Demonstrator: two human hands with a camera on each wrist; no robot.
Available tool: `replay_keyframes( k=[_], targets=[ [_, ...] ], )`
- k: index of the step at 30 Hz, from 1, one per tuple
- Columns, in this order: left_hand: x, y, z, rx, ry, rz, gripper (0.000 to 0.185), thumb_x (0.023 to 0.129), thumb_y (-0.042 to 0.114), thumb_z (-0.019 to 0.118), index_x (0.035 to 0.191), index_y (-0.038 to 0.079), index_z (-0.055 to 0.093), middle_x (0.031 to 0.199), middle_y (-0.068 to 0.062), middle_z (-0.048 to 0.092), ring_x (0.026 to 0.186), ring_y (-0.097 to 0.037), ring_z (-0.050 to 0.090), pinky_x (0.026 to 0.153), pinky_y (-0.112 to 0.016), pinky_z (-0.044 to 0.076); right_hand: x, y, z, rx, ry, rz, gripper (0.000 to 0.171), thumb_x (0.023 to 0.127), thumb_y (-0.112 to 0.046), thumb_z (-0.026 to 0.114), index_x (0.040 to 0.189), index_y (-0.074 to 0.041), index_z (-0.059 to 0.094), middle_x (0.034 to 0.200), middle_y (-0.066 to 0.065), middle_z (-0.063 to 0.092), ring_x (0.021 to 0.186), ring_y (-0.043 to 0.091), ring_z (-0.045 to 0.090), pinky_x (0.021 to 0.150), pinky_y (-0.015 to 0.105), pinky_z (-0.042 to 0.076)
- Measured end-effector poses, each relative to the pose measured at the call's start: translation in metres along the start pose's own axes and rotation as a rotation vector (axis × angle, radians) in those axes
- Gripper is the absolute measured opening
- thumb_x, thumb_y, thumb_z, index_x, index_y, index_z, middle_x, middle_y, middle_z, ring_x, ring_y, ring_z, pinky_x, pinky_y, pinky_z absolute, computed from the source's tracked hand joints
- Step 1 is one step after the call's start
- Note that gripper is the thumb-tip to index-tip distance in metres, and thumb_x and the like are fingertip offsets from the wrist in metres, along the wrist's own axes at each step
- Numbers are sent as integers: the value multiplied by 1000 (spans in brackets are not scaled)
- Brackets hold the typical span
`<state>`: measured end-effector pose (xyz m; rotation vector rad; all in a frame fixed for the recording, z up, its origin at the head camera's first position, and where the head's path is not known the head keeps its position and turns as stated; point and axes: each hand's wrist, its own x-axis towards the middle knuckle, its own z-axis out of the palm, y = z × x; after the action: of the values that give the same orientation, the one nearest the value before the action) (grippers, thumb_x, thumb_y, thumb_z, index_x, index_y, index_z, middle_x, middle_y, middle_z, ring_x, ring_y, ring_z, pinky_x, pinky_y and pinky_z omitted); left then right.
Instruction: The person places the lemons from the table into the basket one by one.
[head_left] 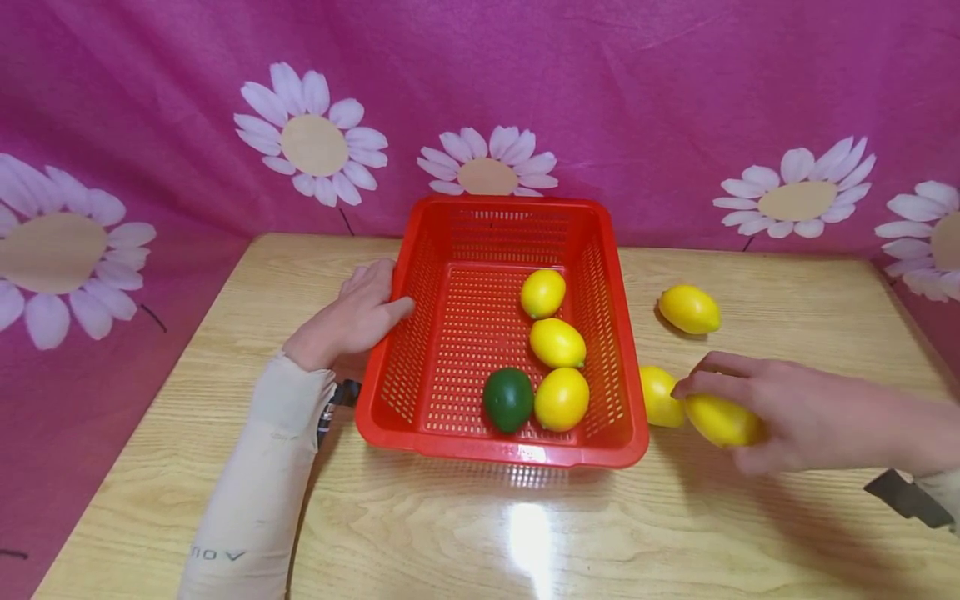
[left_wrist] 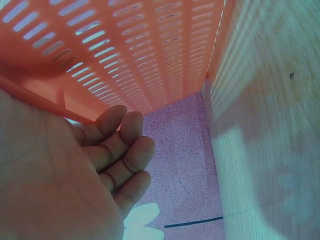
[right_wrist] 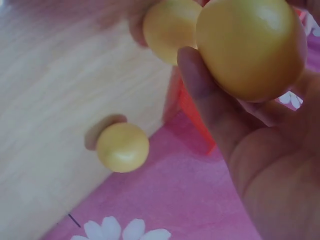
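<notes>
A red plastic basket (head_left: 512, 457) stands on the wooden table. Its left rim lies between the thumb and fingers of my left hand (head_left: 358, 315); the left wrist view shows those fingers (left_wrist: 131, 160) loosely bent outside the slotted wall. Inside, toward the right, are three lemons, the front one (head_left: 562, 399) beside a dark green round fruit (head_left: 508, 400), perhaps an avocado. Right of the basket, my right hand (head_left: 795, 412) grips a lemon (right_wrist: 252, 47) between thumb and fingers. Close behind it, another lemon (head_left: 662, 397) sits near the basket's right wall.
One more lemon (head_left: 689, 309) lies farther back on the table (head_left: 420, 533), right of the basket. A magenta cloth (head_left: 600, 100) with white daisies hangs behind the table's back edge and along its left side.
</notes>
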<state>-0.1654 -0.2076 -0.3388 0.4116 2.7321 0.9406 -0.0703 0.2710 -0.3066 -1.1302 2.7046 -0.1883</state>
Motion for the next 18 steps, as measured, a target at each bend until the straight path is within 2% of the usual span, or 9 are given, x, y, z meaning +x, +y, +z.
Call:
replay_keyframes(
  k=[9,14,18],
  targets=[
    [1,0,1,9,6,7,47,98,24,52,141,7,43,125,-10,53,120,-24,40,95,-43,38,10,0,-19,-69,105,13,66,67,-29,91,127,-32,65,124,-13,62,89,0,53,70,22,50],
    [1,0,0,39,14,4,46,98,26,51,139,5,44,123,-10,53,117,-25,40,94,-42,34,21,1,-30,-85,188,-65,66,67,-30,93,127,-32,65,127,-10,63,86,-1,54,68,21,50],
    [1,1,0,48,15,-2,48,98,27,51,140,5,44,123,-10,53,118,-25,39,94,-42,33,29,-1,-40,-99,215,-101,68,67,-32,94,128,-29,65,126,-9,64,87,0,54,66,20,51]
  ],
)
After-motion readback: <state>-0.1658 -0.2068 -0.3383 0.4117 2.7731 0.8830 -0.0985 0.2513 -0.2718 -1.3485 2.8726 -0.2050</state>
